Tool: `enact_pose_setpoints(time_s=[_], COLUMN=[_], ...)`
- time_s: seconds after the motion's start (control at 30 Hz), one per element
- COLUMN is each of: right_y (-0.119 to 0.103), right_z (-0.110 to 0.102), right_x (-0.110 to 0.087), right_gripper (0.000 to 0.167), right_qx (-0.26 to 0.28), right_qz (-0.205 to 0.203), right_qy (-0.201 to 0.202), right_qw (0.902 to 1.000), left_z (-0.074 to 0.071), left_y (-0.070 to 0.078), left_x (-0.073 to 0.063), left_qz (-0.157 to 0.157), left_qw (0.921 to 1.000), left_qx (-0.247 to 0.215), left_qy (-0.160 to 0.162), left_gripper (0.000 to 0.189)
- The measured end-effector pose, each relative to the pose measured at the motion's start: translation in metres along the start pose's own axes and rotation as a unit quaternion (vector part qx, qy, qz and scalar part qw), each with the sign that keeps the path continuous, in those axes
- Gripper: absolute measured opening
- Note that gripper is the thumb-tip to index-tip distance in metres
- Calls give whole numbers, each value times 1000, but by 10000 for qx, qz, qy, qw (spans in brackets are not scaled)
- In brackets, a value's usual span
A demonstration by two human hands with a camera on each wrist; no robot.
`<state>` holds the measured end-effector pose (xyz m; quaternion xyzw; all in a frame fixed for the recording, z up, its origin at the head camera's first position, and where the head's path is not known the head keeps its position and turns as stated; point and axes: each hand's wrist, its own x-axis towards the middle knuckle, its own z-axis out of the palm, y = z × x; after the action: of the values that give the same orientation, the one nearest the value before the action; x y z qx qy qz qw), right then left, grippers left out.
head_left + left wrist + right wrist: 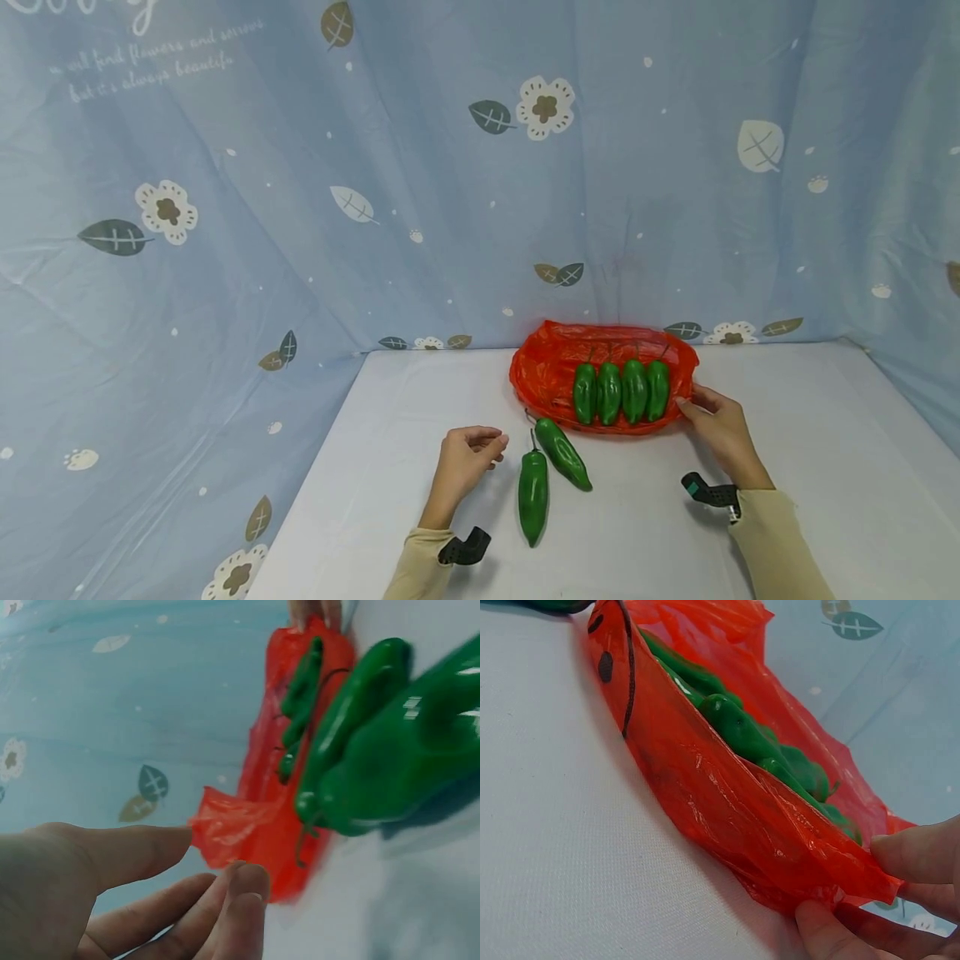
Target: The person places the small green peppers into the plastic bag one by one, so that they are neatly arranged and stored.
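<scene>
A red plastic bag [551,400] lies spread at the back of the white table, with several green peppers [609,393] side by side in its right half. My right hand [722,429] pinches the bag's right edge between thumb and fingers, as the right wrist view also shows. In front of the bag, two more green peppers lie on the table: one slanted [564,454] by the bag's front edge, one pointing toward me [533,498]. To the left of these, my left hand [467,462] hovers with loosely bent fingers, thumb apart from them, holding nothing.
A white-covered table [660,542] carries everything. Behind it and along its left side hangs a light blue curtain [442,183] printed with leaves and flowers. Black wrist devices [465,547] sit on both forearms.
</scene>
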<state>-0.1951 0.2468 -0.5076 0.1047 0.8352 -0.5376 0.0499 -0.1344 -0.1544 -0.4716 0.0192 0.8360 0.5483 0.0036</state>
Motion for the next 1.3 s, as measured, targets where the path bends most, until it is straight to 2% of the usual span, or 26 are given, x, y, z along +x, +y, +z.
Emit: enact_pose_setpoints(time_s=[0.2,0.5,0.7,1.3], right_y=[0,2,1,2], right_z=[0,1,-1,0], right_x=[-1,0,0,2], right_gripper=[63,64,63,63], right_qx=[13,25,206,121], right_qz=[56,68,-41,-21], right_qy=[-8,-12,-11,-12], right_qw=[10000,10000,9998,9999], left_z=[7,10,14,21], left_y=[-13,-23,-23,-21], left_x=[-8,-15,-17,-24], left_qz=[-151,-322,-362,-608], left_qw=[9997,9987,9979,9935], left_qx=[69,125,195,337], left_qy=[-177,-375,-499,-898], left_gripper=[27,31,31,39])
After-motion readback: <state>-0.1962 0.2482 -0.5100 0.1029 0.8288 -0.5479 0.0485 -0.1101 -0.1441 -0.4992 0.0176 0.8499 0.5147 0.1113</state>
